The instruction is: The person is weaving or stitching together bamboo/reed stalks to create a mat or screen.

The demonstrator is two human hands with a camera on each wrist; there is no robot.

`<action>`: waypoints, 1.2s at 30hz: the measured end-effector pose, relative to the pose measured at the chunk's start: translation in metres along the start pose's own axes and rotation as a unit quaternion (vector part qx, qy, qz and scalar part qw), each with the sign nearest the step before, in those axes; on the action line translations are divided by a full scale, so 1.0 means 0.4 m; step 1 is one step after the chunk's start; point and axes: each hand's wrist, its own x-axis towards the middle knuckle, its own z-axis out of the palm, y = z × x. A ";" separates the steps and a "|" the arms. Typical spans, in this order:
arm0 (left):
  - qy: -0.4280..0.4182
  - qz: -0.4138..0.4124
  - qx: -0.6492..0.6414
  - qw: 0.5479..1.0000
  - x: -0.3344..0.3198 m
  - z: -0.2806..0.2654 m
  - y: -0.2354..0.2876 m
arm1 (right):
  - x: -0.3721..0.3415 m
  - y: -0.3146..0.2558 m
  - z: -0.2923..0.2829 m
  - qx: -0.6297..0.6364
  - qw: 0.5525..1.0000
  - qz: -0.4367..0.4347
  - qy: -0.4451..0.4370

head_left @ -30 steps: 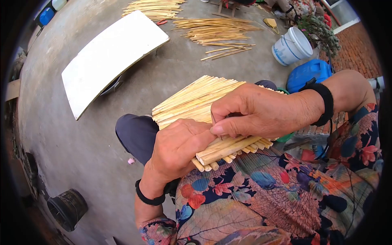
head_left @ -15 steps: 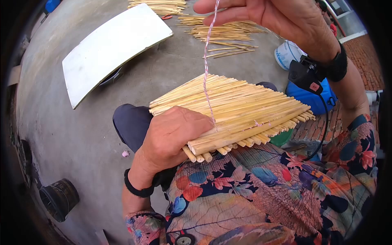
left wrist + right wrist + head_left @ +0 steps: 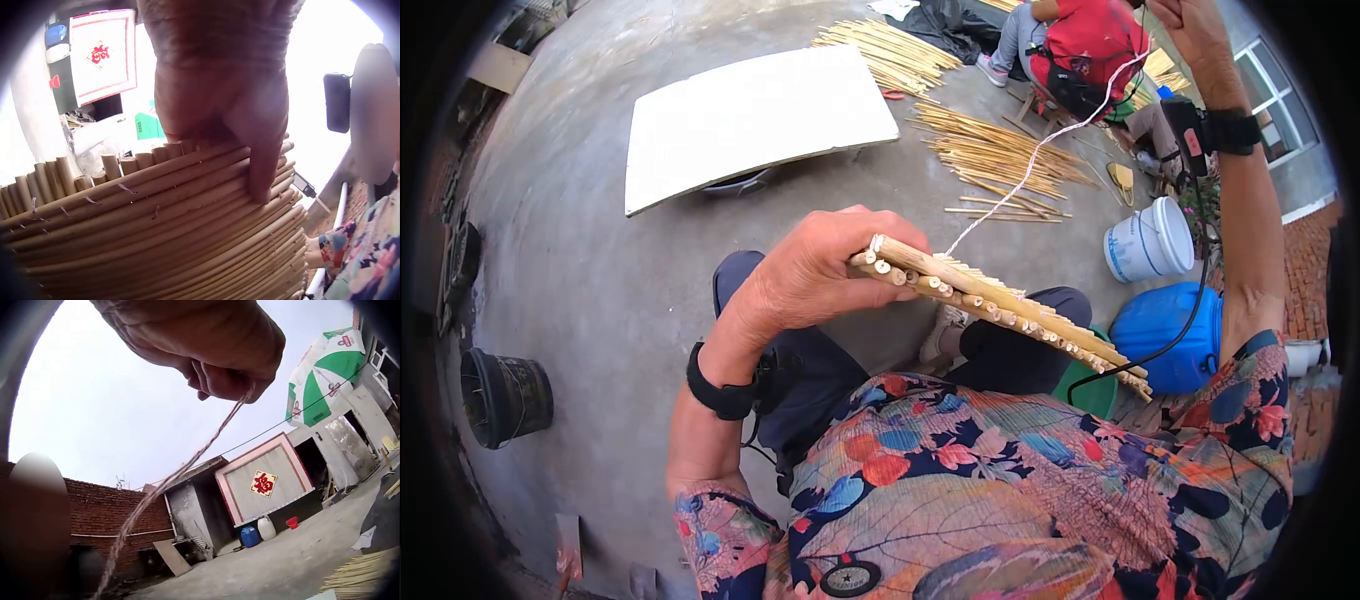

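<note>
A stitched mat of straw-coloured reed stalks (image 3: 1025,312) stands tilted over the person's lap, its cut ends facing the head camera. At its upper left corner the left hand (image 3: 825,268) grips it, thumb on the near side and fingers over the far side. In the left wrist view the thumb (image 3: 262,175) lies across the stalks, and short thread stitches dot the mat. The right hand (image 3: 219,347) is raised high at the upper right, fingers curled round a pink-and-white string (image 3: 1040,150). That string runs in a nearly straight line down to the mat beside the left hand.
A white board (image 3: 760,120) lies on the concrete over a dark basin. Loose reed piles (image 3: 1000,150) spread beyond. At right stand a white bucket (image 3: 1145,240), a blue jug (image 3: 1170,335) and a green container (image 3: 1090,385). A person in red (image 3: 1090,50) sits ahead; a black bucket (image 3: 505,398) stands left.
From close beside the left hand, the right hand has risen to the upper right, drawing out the string. The mat has tipped from lying on the lap to nearly edge-on, still in the left hand.
</note>
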 end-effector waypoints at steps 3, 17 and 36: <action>0.015 -0.018 -0.041 0.999 0.022 -0.013 -0.014 | -0.138 0.087 0.117 -0.091 0.950 0.116 -0.277; 0.165 -0.027 0.130 0.977 -0.010 0.013 0.051 | -0.381 0.129 0.298 0.024 0.800 0.328 -0.502; 0.145 0.094 0.092 0.981 -0.004 0.047 0.033 | -0.324 0.145 0.156 -0.004 0.836 0.285 -0.469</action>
